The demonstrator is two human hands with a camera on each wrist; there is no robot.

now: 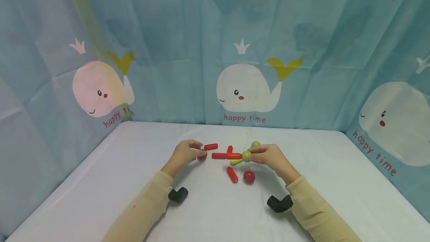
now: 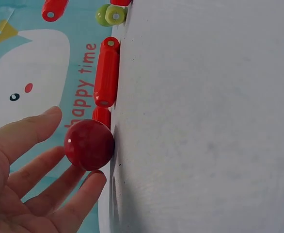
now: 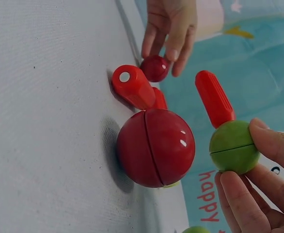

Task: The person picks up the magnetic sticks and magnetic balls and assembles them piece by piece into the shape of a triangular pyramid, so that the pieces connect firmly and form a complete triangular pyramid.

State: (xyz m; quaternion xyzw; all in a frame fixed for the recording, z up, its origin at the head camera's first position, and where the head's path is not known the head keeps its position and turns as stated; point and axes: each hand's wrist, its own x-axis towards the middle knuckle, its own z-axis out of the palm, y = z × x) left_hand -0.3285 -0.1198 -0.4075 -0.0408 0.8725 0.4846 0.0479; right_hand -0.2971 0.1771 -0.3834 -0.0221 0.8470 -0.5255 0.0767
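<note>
My right hand point(image 1: 268, 155) pinches a green ball point(image 3: 234, 147) between thumb and fingers. From that ball a red ridged rod point(image 3: 214, 98) sticks out, and both are held above the table in the right wrist view. My left hand point(image 1: 185, 153) is beside a dark red ball point(image 2: 89, 145), its fingers loosely spread around it; in the left wrist view the thumb stands apart from the ball. A second red ball point(image 3: 156, 148), with a seam around it, sits on the table near the right hand.
On the white table point(image 1: 134, 182) lie several red rods, among them one in front point(image 1: 232, 174) and one at the back point(image 1: 211, 146). There is a yellow-green rod point(image 1: 236, 162) and another green ball point(image 1: 255, 143). A blue whale-print curtain point(image 1: 174, 85) hangs behind. Black devices point(image 1: 280, 204) are worn at both wrists.
</note>
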